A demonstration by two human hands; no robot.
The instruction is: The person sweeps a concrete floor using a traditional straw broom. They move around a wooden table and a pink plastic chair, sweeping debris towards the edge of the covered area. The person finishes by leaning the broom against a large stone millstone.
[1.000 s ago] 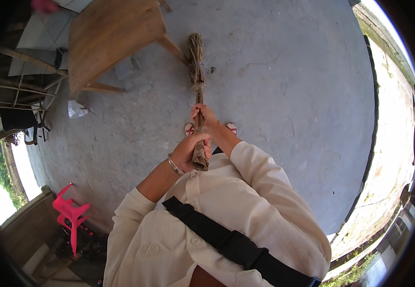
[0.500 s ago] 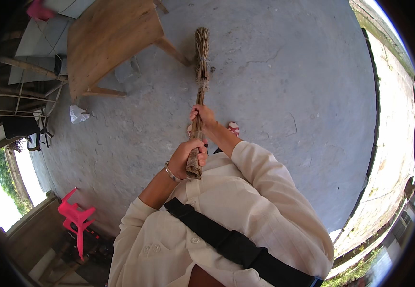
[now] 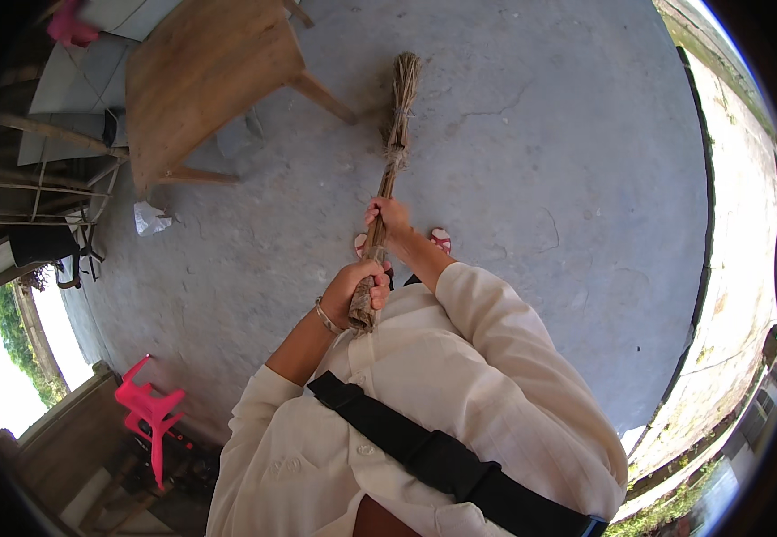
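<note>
1. The broom (image 3: 397, 134) is a slim bundle of dry brown stalks.
2. Its bristles (image 3: 405, 76), straw-coloured, point away from the body and stay bunched, splaying a little at the tips.
3. A thin tie (image 3: 403, 113) circles them; nearer, a shaggy collar (image 3: 396, 159) rings the neck.
4. The handle (image 3: 387, 185) is straight, held at two places, its near end thicker, wrinkled and brown.
5. It slants, bristle end farther right, above or on the grey floor (image 3: 532, 188); contact is unclear.
</note>
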